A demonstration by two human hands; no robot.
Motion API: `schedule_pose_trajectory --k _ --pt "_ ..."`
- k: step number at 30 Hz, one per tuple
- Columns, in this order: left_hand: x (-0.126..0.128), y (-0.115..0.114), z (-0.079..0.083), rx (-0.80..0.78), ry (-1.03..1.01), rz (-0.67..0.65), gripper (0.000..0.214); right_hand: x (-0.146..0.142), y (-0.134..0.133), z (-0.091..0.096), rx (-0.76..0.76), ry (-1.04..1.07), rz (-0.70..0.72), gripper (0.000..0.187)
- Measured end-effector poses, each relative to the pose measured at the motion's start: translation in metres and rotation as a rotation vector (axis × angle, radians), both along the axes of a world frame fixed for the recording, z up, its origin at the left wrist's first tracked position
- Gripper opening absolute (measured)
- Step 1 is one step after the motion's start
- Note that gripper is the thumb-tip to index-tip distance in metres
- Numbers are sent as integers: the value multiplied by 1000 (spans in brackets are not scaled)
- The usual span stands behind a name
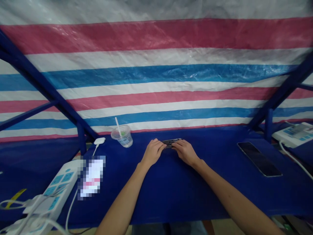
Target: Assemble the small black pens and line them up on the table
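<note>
My left hand [153, 152] and my right hand [185, 152] meet at the far part of a blue-covered table [171, 195]. Between them is a slim, dark grey ribbed object [171, 142], lying lengthwise across my view. Its exact kind is too small to tell, and its middle is partly hidden by my fingers. Both hands grip it from opposite ends, with the fingers curled over it.
A clear plastic cup [121, 136] with a straw stands left of my hands. A black smartphone [259, 159] lies to the right. White power strips [60, 186] [292, 134] with cables sit at both sides. Blue metal posts [81, 138] and a striped tarp [156, 81] stand behind.
</note>
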State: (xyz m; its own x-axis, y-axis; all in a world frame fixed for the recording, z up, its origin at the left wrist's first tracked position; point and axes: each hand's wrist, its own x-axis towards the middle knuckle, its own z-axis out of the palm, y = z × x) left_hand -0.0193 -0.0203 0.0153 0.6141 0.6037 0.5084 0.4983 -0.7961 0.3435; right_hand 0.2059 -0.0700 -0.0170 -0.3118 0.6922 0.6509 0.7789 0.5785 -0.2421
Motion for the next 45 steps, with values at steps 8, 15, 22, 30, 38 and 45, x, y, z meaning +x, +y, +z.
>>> schedule_pose_trajectory --k 8,15,22,30,38,45 --pt "-1 -1 1 25 -54 -29 17 6 4 -3 30 61 -23 20" --pt "3 -2 -1 -6 -55 -12 20 9 0 -5 -18 67 -2 22" --pt "2 -5 -1 -45 -34 6 23 9 0 -5 17 50 0 22" --pt "6 -1 -2 -32 -51 -3 25 12 1 -5 14 55 -13 21" --pt "9 -2 -3 -28 -17 -43 18 9 1 -3 -5 75 -16 20" --pt "4 -4 0 -36 -7 -15 24 3 -1 -4 -12 74 0 21"
